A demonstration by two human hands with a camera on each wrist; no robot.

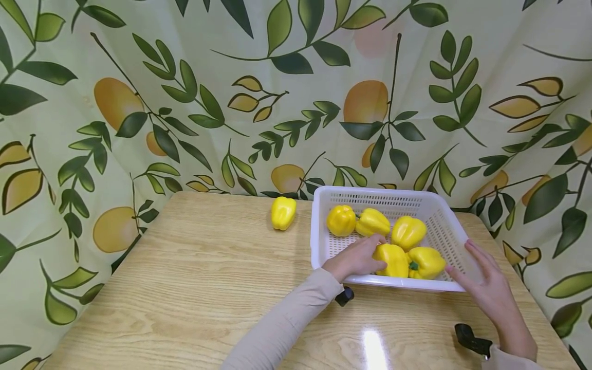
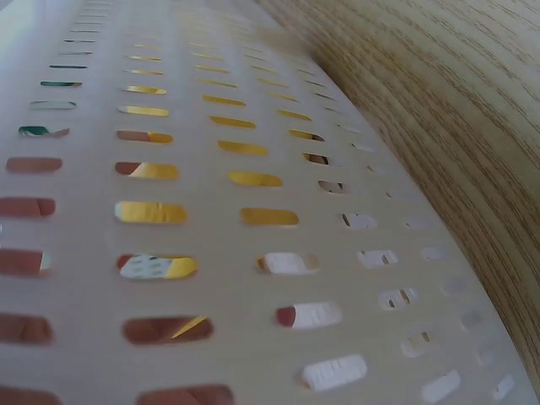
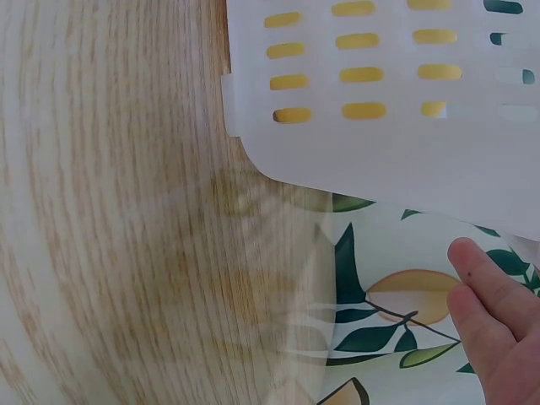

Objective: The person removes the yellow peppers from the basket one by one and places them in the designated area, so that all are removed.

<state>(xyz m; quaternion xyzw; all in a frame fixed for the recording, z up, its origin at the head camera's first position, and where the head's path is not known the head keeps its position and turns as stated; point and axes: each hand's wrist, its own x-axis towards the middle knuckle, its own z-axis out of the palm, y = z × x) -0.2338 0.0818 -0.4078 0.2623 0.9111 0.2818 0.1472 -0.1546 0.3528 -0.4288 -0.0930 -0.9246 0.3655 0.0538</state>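
Observation:
In the head view a white plastic basket point(image 1: 316, 231) with slotted walls holds several yellow bell peppers. My left hand point(image 1: 358, 257) reaches over its front left rim and grips the front yellow bell pepper point(image 1: 392, 260), thumb and fingers on its left side. Beside that one lies another pepper point(image 1: 426, 263), its green stem turned left. Spread along the basket's right side is my right hand point(image 1: 491, 288), fingers extended by the rim. In the right wrist view its straight fingers point(image 3: 485, 291) show near the basket wall point(image 3: 354, 152). The left wrist view is filled by the slotted basket wall point(image 2: 93, 236).
One yellow pepper point(image 1: 283, 213) stands on the wooden table point(image 1: 194, 267), left of the basket. Three more peppers lie inside, including one at the back left point(image 1: 341, 221). A leaf-and-fruit patterned cloth point(image 1: 305, 103) hangs behind the table and along its sides.

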